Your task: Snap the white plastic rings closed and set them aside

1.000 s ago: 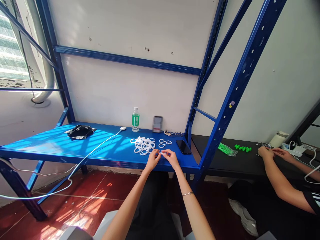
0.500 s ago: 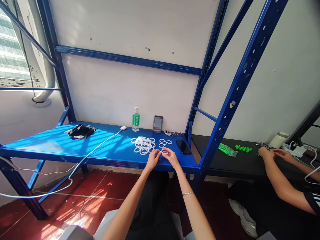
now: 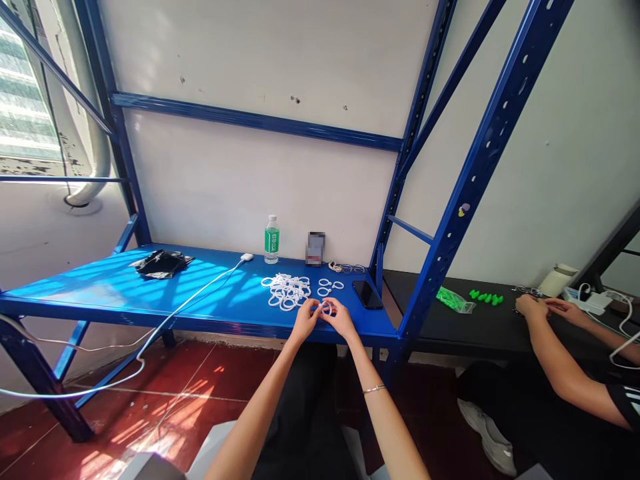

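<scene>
In the head view, the left hand (image 3: pixel 305 319) and the right hand (image 3: pixel 341 318) are brought together at the front edge of the blue surface (image 3: pixel 100 283), towards its right end. A small white ring (image 3: pixel 326 308) is pinched between the fingertips of both hands, the fingers curled closed upon it; the ring is held just above the front edge. A thin bracelet (image 3: pixel 373 389) is worn on the right wrist.

Just behind the hands, a heap of white rings (image 3: pixel 287 291) is seen, smooth, round and of plastic look; their number cannot be counted, as they overlap. To the right of the heap, about three loose rings (image 3: pixel 329 285) lie flat and apart from it. One dark phone (image 3: pixel 367 293), flat and glossy, lies near the right edge. One clear bottle with a green label (image 3: pixel 271 239) is stood upright at the back edge, with one small blurred box (image 3: pixel 315 248) beside it. One white cable (image 3: pixel 180 308) is run from the back across the surface and over the front edge. One crumpled black bag (image 3: pixel 160 262) lies towards the back left.

On the adjoining black surface (image 3: pixel 450 327), at its back, one bag of green pieces (image 3: pixel 454 300) and a few loose green pieces (image 3: pixel 486 297) are laid. Another person's hands (image 3: pixel 543 307) are rested together there.
</scene>
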Available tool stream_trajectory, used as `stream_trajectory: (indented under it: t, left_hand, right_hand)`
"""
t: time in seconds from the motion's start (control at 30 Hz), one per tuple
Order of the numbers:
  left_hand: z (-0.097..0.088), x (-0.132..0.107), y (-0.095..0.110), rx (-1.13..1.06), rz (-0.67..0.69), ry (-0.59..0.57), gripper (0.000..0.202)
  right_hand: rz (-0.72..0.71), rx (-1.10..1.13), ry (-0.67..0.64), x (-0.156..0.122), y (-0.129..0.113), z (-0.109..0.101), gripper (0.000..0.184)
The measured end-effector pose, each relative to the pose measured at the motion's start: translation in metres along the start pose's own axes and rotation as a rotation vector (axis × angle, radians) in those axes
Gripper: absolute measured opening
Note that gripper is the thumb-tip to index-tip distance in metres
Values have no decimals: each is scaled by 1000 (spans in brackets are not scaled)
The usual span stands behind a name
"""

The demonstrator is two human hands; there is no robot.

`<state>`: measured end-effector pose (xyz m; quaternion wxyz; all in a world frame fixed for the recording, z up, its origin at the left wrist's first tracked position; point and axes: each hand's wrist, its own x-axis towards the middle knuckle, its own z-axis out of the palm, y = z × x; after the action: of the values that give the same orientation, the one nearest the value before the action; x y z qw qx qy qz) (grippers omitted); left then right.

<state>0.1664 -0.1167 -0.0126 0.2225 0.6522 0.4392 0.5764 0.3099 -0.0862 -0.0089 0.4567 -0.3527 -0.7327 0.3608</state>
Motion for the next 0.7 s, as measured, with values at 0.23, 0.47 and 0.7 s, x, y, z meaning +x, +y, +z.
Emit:
stream_trajectory:
  t: [0.23,0.47,0.7]
  left_hand:
    - [1,1,0,-44,-7,-4,32]
    - [0,0,3,-31,-2,-39,37]
    - [-2,0,6,-38,6,-31,35]
  right_hand:
    - [-10,-71,59,-2,-2,1,37]
    - [-10,-44,91,-3,-4,3,33]
    - [-47,-12,30,-4,-10,2,23]
